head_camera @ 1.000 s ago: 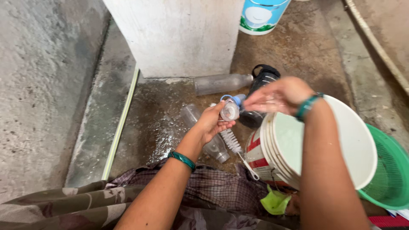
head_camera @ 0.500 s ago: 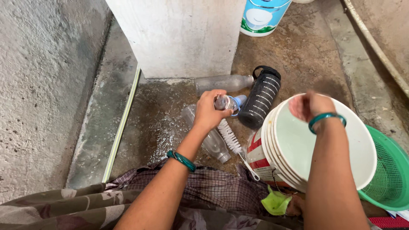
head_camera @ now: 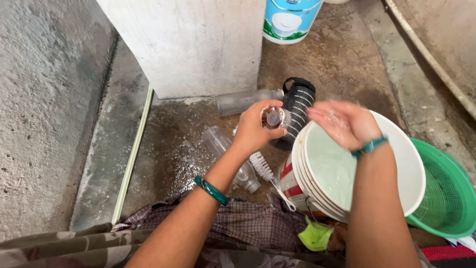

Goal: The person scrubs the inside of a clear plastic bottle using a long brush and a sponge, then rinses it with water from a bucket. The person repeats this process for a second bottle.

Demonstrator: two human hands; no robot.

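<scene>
A wet, rough concrete floor (head_camera: 347,54) runs up to a white block wall (head_camera: 193,44), with water splashed over the patch just in front of it. Above that patch the left hand (head_camera: 255,126) holds a small clear bottle (head_camera: 274,118) end-on to the camera, fingers and thumb wrapped tight around its body so that only the round mouth shows. The right hand (head_camera: 344,124) hovers just beside it, above the rim of a white bucket (head_camera: 396,164); it is blurred, fingers spread and holding nothing as far as can be told. Each wrist wears one teal bangle. Three more bottles lie or stand on the wet floor: one clear plastic bottle (head_camera: 225,149) lying under the left forearm, another clear one (head_camera: 243,101) lying against the foot of the wall, and one black bottle (head_camera: 297,106) with white rings and a loop handle, standing just behind the held bottle. One white bottle brush (head_camera: 263,168) lies between the near clear bottle and the bucket. The bucket's side carries a red and white label (head_camera: 287,181). A green plastic basket (head_camera: 441,193) touches the bucket on its right. At the top, well apart, stands one tub with a blue, white and green label (head_camera: 290,20), and a pale hose (head_camera: 426,54) crosses the upper right corner.
</scene>
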